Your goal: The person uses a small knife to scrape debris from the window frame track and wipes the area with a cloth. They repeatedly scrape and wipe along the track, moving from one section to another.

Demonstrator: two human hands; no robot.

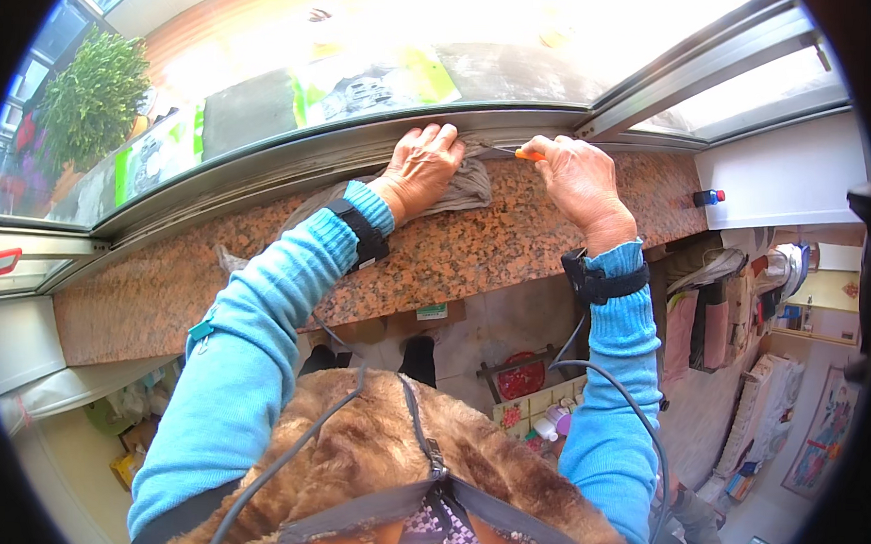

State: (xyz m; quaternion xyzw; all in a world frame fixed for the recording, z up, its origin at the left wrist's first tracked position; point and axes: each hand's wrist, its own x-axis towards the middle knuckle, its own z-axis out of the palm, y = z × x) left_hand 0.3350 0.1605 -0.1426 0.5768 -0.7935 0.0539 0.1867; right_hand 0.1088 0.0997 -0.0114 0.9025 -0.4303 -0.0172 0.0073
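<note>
Tool, slim metal, orange-handled, gripped in our right hand; likely light, stiff, best handle-held; left hand: grip unclear.

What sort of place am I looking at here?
Probably a room in a home, at a window: a speckled stone sill runs along the metal window frame, and a colourful picture hangs at right.

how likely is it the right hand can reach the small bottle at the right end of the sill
Probably yes: between the right hand and the small bottle, nothing visible blocks the way along the sill, though the orange-handled tool it holds may need putting down.
</note>
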